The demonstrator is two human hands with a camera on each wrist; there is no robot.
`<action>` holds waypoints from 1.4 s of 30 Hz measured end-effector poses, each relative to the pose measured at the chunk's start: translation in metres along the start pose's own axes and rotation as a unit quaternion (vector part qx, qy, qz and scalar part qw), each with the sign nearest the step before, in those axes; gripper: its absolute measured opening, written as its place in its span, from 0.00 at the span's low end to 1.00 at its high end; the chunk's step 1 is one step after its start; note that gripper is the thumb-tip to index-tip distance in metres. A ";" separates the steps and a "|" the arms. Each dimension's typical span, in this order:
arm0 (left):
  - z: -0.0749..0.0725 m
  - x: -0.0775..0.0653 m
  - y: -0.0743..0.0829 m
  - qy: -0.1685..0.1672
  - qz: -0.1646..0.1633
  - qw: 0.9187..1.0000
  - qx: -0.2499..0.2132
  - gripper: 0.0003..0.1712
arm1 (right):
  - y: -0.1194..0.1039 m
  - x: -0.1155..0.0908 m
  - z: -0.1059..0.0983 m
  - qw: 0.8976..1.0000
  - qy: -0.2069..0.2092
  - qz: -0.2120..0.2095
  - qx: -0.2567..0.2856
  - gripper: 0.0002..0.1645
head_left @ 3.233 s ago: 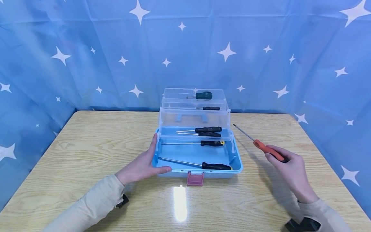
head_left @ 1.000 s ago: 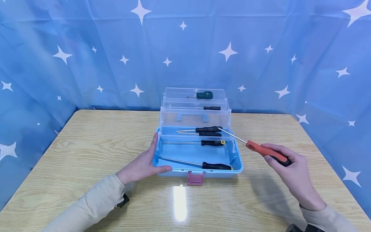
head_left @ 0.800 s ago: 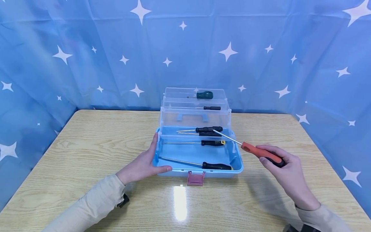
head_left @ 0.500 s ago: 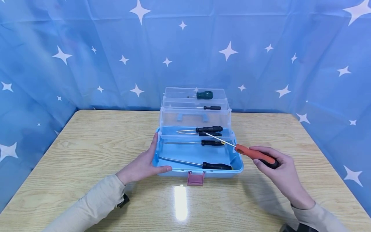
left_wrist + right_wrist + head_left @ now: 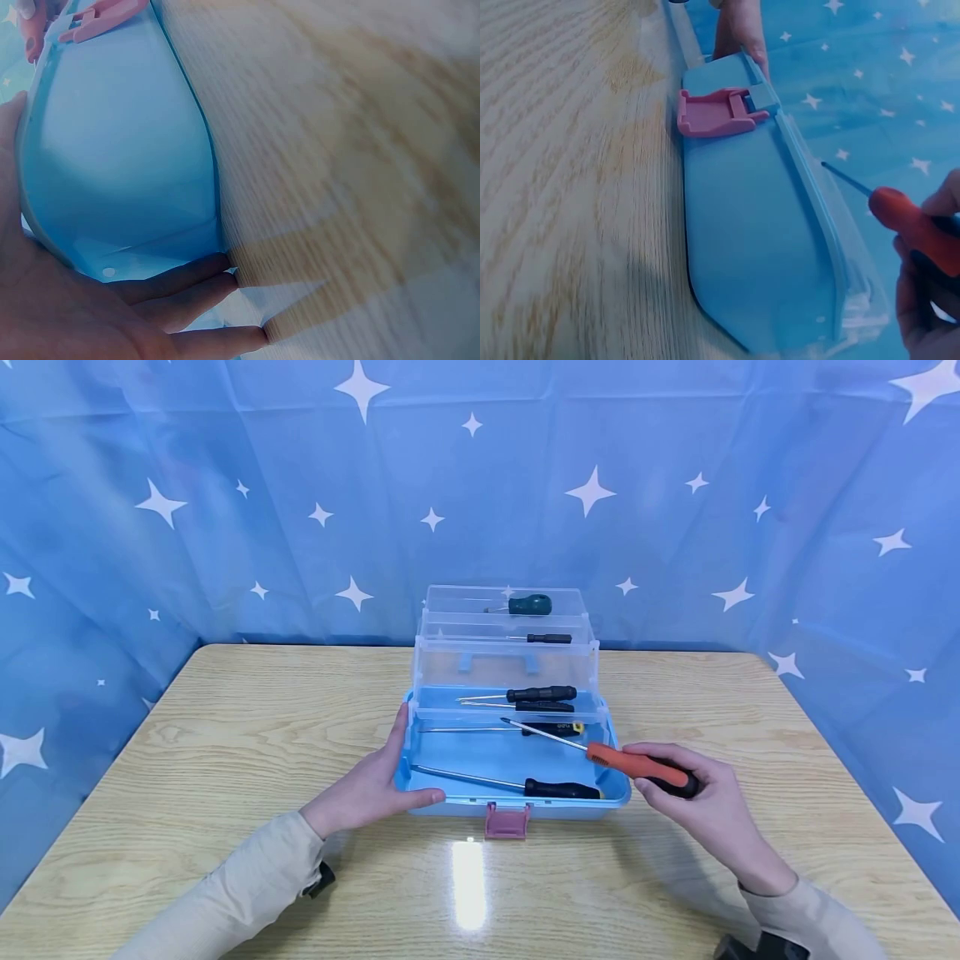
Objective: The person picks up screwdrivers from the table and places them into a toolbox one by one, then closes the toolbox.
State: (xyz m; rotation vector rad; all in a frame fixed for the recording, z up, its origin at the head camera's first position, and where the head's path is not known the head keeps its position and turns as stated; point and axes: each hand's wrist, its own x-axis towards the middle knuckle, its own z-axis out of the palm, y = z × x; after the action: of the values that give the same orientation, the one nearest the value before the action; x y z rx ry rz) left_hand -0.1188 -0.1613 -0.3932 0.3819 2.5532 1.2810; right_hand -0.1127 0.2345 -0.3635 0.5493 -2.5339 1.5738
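A light-blue toolbox [image 5: 465, 811] stands on the table with its clear lid raised. My left hand [image 5: 367, 793] rests at the box's left front corner; the left wrist view shows straight fingers [image 5: 187, 296] against its blue wall. My right hand [image 5: 708, 802] grips a screwdriver [image 5: 624, 761] by its orange-and-black handle. Its shaft points left over the box's open base, apart from the floor as far as I can see. The right wrist view shows the orange handle [image 5: 907, 221] between thumb and fingers. A black-handled screwdriver [image 5: 561, 789] lies along the box's front.
In the base lie a yellow-ended black screwdriver [image 5: 553, 729] and two black-handled ones farther back, one of them a black screwdriver [image 5: 542, 693]. The upper clear tiers hold a green screwdriver [image 5: 530, 605] and a small black screwdriver [image 5: 549, 639]. A pink latch [image 5: 506, 822] hangs in front.
My right hand has carried the orange screwdriver left from beside the box and, lately, lower, so its shaft is over the base. The left hand has stayed at the box corner.
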 end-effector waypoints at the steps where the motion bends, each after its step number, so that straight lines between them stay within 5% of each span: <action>1: 0.000 0.000 0.000 0.000 0.000 1.000 0.000 0.70 | 0.000 0.000 0.001 1.000 -0.002 -0.001 0.003 0.21; 15: 0.000 0.000 -0.001 0.000 -0.002 1.000 0.002 0.70 | 0.002 0.013 0.017 0.998 -0.058 0.005 0.020 0.18; 26: 0.001 0.001 0.000 -0.001 -0.002 1.000 -0.003 0.70 | -0.004 0.026 0.032 0.994 -0.094 0.058 -0.003 0.19; 42: 0.000 0.001 -0.001 0.001 0.007 1.000 -0.001 0.70 | -0.003 0.038 0.042 0.990 -0.132 0.035 -0.031 0.17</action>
State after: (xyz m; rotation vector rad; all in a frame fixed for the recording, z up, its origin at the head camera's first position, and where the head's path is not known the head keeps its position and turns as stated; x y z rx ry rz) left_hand -0.1196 -0.1616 -0.3942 0.3977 2.5559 1.2885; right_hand -0.1430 0.1870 -0.3692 0.7124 -2.8117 1.5298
